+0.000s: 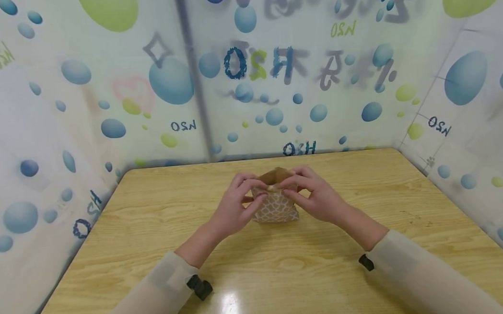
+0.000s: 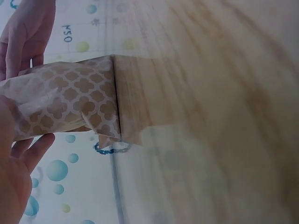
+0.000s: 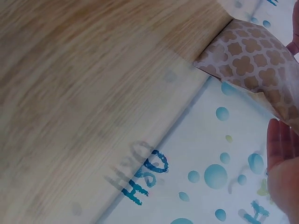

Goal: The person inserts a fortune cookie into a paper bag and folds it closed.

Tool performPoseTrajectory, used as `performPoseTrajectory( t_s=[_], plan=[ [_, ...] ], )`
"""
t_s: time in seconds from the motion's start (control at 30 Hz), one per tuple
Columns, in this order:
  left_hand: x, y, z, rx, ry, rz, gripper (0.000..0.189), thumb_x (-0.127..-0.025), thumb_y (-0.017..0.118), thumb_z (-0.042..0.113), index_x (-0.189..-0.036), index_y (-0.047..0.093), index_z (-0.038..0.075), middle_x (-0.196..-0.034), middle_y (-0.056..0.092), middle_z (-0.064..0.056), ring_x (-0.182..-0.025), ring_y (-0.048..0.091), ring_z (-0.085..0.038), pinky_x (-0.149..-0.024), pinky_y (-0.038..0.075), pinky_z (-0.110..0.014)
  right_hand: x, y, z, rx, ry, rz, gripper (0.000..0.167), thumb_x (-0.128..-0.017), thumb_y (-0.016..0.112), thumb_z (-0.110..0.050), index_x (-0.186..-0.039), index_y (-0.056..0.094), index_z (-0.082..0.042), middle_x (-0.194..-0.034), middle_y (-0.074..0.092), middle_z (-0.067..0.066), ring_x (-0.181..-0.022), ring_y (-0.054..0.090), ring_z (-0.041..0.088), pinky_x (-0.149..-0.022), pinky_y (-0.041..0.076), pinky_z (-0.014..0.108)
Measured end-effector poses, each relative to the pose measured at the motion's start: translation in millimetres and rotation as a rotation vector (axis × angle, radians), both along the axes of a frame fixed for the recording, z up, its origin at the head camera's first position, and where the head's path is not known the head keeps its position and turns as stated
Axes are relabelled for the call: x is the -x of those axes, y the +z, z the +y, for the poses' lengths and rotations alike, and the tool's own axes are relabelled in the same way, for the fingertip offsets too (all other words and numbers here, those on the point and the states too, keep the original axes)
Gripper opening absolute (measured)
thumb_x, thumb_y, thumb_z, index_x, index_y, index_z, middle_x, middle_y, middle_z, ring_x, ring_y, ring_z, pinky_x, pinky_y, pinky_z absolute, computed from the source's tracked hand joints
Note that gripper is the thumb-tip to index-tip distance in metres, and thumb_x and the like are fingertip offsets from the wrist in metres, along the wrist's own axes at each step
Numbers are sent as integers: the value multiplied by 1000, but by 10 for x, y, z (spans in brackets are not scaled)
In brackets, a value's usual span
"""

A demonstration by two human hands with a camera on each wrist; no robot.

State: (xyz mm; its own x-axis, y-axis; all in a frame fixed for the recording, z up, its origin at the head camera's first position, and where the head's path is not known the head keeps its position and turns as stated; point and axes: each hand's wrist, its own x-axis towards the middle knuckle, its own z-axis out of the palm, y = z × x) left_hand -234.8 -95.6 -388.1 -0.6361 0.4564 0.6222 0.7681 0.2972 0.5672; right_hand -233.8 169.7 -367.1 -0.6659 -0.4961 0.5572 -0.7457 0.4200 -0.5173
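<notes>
A brown paper bag (image 1: 276, 208) with a white lattice pattern stands upright on the table, its mouth spread at the top. My left hand (image 1: 239, 206) pinches the left side of its rim between thumb and fingers. On the opposite side, my right hand (image 1: 316, 196) holds the rim in the same way. Both thumbs lie on the patterned front. In the left wrist view the bag (image 2: 70, 95) appears sideways, with the left hand (image 2: 14, 172) at its upper part. The right wrist view shows the bag's lower corner and the right hand (image 3: 282, 163) beside it. What is inside the bag is hidden.
The wooden table (image 1: 150, 197) has a shiny surface with a bright reflection near its front. A light curtain (image 1: 248, 109) printed with blue and green drops hangs behind and at both sides. Black wrist straps (image 1: 200, 287) sit on the pale sleeves.
</notes>
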Motion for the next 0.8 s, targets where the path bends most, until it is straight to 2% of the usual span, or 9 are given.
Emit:
performPoseTrajectory(
  t_s=[0.17, 0.3, 0.47, 0.7, 0.8],
  plan=[
    [2, 4, -8, 39, 10, 24, 14, -107, 69, 3, -120, 72, 2, -131, 56, -17, -106, 65, -24, -85, 66, -27, -15, 3, 0, -40, -10, 21, 21, -103, 74, -4, -122, 80, -9, -117, 58, 10, -94, 65, 17, -80, 62, 30],
    [-3, 19, -24, 33, 9, 37, 17, -105, 71, 2, -122, 73, 2, -130, 56, -17, -108, 65, -26, -85, 66, -25, -4, 13, 24, -57, -21, 45, 26, -102, 76, -5, -127, 75, -10, -120, 61, 9, -97, 65, 17, -83, 65, 36],
    [11, 24, -30, 29, 2, 78, 21, -103, 73, 0, -123, 71, 4, -127, 58, -15, -108, 65, -27, -83, 66, -25, 17, 45, 44, -66, -12, 80, 21, -98, 80, -4, -116, 73, -13, -119, 63, 6, -103, 64, 19, -84, 66, 41],
    [20, 51, -31, 56, 48, 108, 18, -100, 77, 2, -117, 71, 6, -121, 63, -12, -105, 67, -23, -78, 65, -24, -5, 90, 36, -96, -19, 81, 15, -98, 81, -3, -106, 74, -14, -114, 62, 5, -103, 64, 18, -86, 65, 37],
    [26, 57, -34, 81, 59, 127, 13, -101, 76, 2, -113, 72, 5, -117, 63, -11, -103, 66, -22, -77, 64, -24, -13, 88, 39, -131, -33, 105, 12, -99, 80, -5, -106, 76, -13, -113, 62, 5, -96, 63, 16, -80, 62, 34]
  ],
)
